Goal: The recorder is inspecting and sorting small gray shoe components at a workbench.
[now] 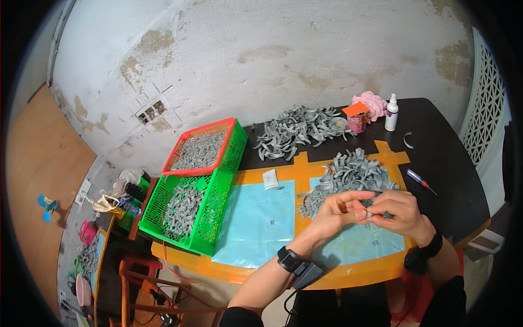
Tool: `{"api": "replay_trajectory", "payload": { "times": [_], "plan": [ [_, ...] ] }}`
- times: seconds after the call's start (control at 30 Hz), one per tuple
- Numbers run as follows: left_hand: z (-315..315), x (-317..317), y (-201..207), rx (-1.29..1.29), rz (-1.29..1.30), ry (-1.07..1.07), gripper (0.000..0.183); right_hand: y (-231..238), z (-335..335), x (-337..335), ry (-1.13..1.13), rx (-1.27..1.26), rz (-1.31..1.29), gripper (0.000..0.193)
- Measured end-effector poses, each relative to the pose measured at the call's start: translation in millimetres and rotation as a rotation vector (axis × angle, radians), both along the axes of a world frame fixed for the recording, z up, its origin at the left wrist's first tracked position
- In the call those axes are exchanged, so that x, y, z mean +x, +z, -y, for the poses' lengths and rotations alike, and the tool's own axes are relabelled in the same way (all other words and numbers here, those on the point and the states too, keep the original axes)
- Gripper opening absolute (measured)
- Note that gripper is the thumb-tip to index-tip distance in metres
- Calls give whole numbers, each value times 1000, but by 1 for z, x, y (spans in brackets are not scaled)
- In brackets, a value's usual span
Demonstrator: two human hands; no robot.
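My left hand (342, 211) and my right hand (400, 213) meet over the blue sheet (255, 218) taped to the dark table. Fingertips of both hands pinch a small pale grey piece (369, 215); its exact kind is too small to make out. Just beyond my fingers lies a heap of grey curved strips (357, 171). Smaller grey bits (311, 204) are spread at its left side, next to my left hand. A larger heap of similar curved strips (302, 129) sits farther back, near the wall.
On the left, a green basket (206, 231) holds small grey pieces, with an orange-rimmed basket (221, 155) at its far end. A white packet (270, 179) lies mid-table. Back right stand a pink can (356, 123) and spray bottle (391, 114); a screwdriver (418, 179) lies at right.
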State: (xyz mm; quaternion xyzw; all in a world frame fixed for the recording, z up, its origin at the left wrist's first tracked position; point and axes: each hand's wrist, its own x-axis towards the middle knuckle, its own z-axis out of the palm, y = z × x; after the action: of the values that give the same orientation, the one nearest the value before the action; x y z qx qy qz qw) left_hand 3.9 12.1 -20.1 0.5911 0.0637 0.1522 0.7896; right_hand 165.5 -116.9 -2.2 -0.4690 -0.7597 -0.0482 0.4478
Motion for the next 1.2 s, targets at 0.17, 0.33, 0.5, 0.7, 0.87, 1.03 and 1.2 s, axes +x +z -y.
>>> {"api": "replay_trajectory", "payload": {
  "times": [0.17,0.33,0.5,0.7,0.87,1.03,1.2],
  "plan": [
    [-5,-2,7,132,-109,105,24,-14,-10,12,-11,-114,-265,25],
    [-39,-32,33,414,51,611,15,-22,-18,46,-348,-73,-355,18],
    [-114,-128,71,937,26,1099,13,-27,-13,48,-373,-143,-3,16],
    [-134,-221,93,1345,-1004,1340,20,-40,-16,44,-420,-254,21,10],
    [-94,-151,79,1123,-351,983,29,-40,-19,43,-398,-197,69,3],
    [-19,-31,46,282,-247,359,33,-26,-17,36,-372,-93,88,3],
    [-2,16,23,115,-288,204,25,-22,-15,25,-189,23,148,8]
  ]
}}
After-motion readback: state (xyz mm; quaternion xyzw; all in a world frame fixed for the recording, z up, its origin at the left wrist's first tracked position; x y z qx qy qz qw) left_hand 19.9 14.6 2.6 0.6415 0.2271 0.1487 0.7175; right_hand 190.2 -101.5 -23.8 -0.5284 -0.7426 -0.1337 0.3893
